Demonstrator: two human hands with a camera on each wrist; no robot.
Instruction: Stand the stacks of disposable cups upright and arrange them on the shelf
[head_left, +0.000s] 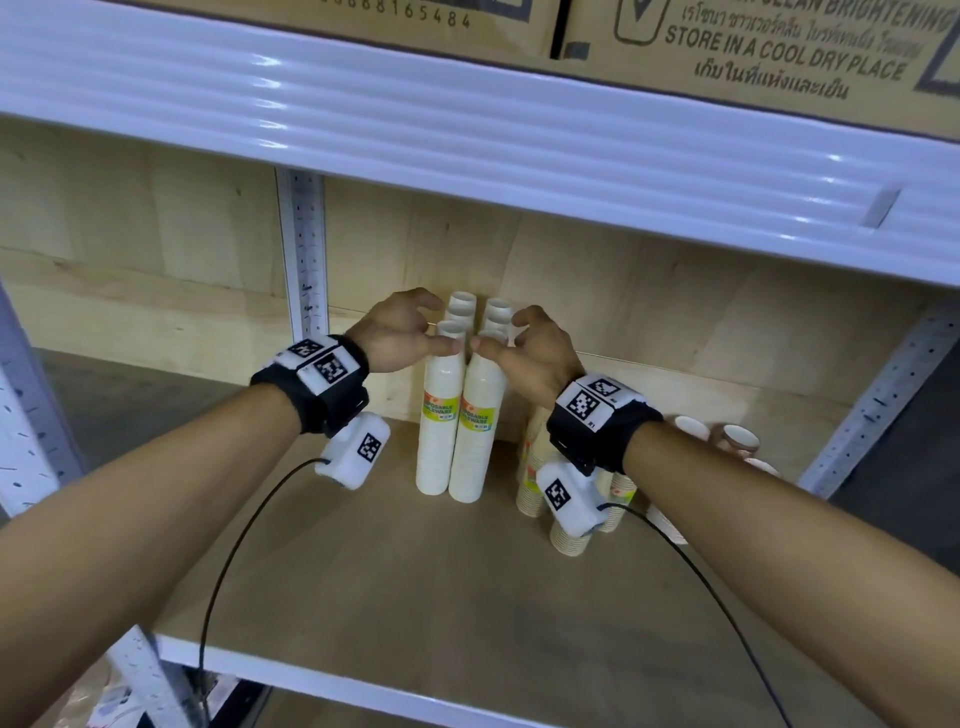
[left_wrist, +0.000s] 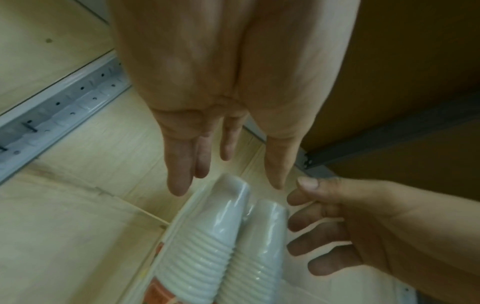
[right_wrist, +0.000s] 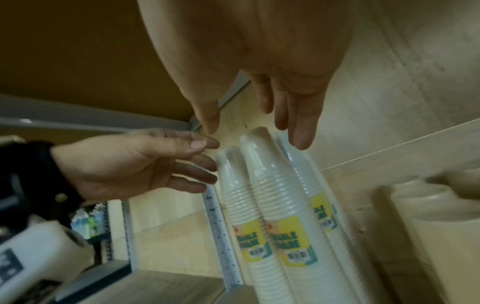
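Note:
Several white cup stacks (head_left: 457, 441) with yellow labels stand upright in a tight cluster near the back of the wooden shelf (head_left: 363, 582). My left hand (head_left: 426, 327) hovers at the cluster's top left, fingers spread and loosely bent. My right hand (head_left: 501, 332) mirrors it at the top right. The left wrist view has the left hand (left_wrist: 228, 181) with straight fingers just over the stacks (left_wrist: 207, 236). Seen from the right wrist, the right hand (right_wrist: 257, 131) is spread above the stacks (right_wrist: 272, 195), and the left fingertips (right_wrist: 207, 164) brush the leftmost one. Neither hand grips anything.
Brown paper cup stacks (head_left: 571, 538) stand to the right, partly hidden by my right wrist, with more cups (head_left: 737, 436) behind. A perforated metal post (head_left: 306, 249) rises left of the cluster. The upper shelf edge (head_left: 467, 130) carries cardboard boxes (head_left: 779, 52).

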